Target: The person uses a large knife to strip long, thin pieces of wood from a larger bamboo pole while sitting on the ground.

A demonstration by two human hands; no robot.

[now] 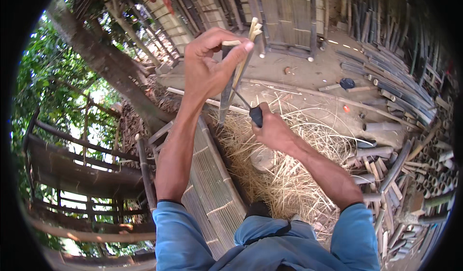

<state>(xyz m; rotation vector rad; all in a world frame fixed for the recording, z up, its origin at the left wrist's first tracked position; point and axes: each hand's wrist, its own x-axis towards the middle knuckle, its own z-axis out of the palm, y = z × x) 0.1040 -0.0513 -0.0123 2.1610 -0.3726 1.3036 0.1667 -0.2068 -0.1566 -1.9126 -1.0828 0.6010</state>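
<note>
My left hand (212, 61) is raised at the upper middle, closed around split bamboo strips (254, 30). Their pale cut ends stick up past the thumb, and their dark lengths slant down below the hand. Lower and to the right, my right hand (275, 130) grips a knife (256, 116) by its black handle. Its thin blade points up and left toward the strips; whether the edge touches them I cannot tell. Beneath both hands lies a heap of pale bamboo shavings (299, 182), with a round wooden block (263, 159) among them.
A slatted bamboo bench (210, 179) runs along my left. Cut bamboo poles (400, 90) lie in piles at the right, with short cut tubes (436, 177) nearer. A long pole (333, 96) crosses the dirt floor. A tree trunk (106, 68) leans at the left.
</note>
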